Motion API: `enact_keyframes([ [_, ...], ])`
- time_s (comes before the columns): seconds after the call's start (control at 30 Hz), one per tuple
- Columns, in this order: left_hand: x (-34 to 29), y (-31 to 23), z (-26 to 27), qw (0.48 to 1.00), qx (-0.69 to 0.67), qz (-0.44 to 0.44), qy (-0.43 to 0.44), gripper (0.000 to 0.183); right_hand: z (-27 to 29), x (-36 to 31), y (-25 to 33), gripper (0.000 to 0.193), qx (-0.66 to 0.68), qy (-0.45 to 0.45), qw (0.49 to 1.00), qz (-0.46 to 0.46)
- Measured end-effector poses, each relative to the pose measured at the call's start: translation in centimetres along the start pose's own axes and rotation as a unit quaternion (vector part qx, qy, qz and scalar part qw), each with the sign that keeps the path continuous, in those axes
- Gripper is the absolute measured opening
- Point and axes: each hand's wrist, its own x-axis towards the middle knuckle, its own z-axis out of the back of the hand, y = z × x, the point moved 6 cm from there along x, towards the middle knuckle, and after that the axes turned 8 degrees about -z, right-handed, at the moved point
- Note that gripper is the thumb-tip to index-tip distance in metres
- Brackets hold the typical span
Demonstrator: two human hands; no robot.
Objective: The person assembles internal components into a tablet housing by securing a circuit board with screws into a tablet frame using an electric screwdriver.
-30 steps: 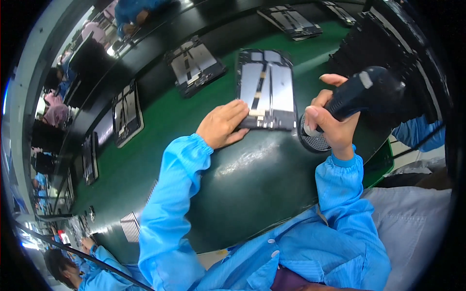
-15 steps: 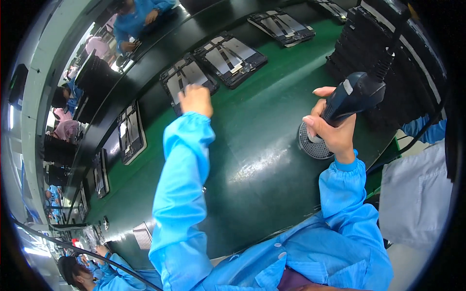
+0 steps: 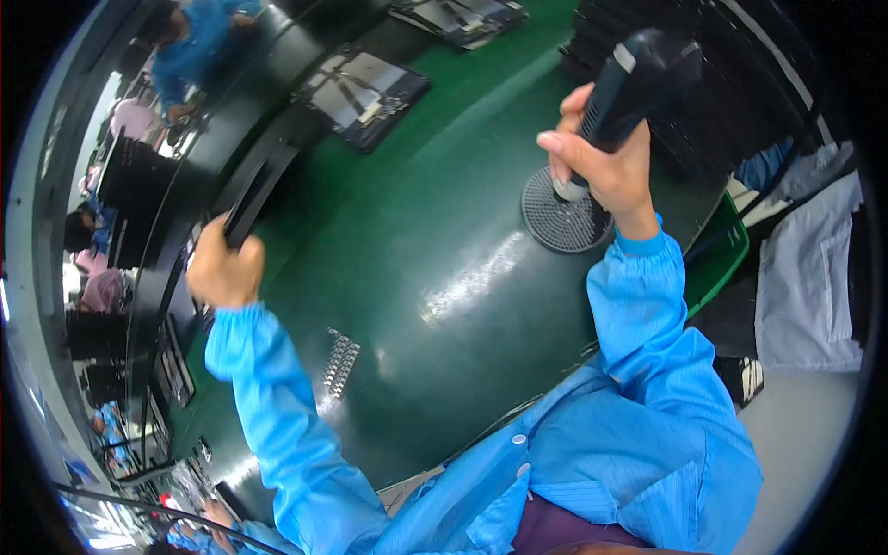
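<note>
My left hand (image 3: 225,264) is closed on the near end of a thin opened tablet (image 3: 263,180), which is tilted steeply so that mainly its dark edge shows. On the right, my right hand (image 3: 606,166) wraps round a black handheld electric screwdriver (image 3: 618,91) with its tip pointing down. The pale tip end sits at the round grey gridded dish (image 3: 555,231); whether it touches the dish I cannot tell. Beyond my left hand, another opened tablet (image 3: 365,97) lies on the green bench, its silver panels and dark ribbon strips facing up.
Another opened tablet (image 3: 462,18) lies at the far edge. A strip of small metal pieces (image 3: 340,361) rests on the green bench (image 3: 435,231). Black stacked trays (image 3: 703,120) stand far right, above a green crate (image 3: 726,259). Blue-sleeved people work across the bench and at lower left.
My left hand has moved left, and the tablet under it is now raised and tilted in its grip. My right hand still holds the screwdriver over the dish. The whole view has shifted.
</note>
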Motion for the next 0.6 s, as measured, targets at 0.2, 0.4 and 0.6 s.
enact_keyframes([
  [0.2, -5.1, -9.9, 9.6, 0.984, -0.143, -0.107, -0.013, 0.041, 2.2, 1.2, -0.7, 0.030, -0.038, -0.012, 0.999, 0.021],
  [0.4, -11.4, -20.2, 8.7, 0.918, -0.281, -0.118, 0.253, 0.056, 2.8, 2.1, -1.8, 0.031, -0.081, -0.011, 0.997, 0.015],
  [0.6, -11.5, -18.0, 2.4, 0.864, -0.476, 0.123, 0.111, 0.070, 4.2, 3.0, -2.3, 0.028, -0.099, -0.024, 0.994, 0.031],
])
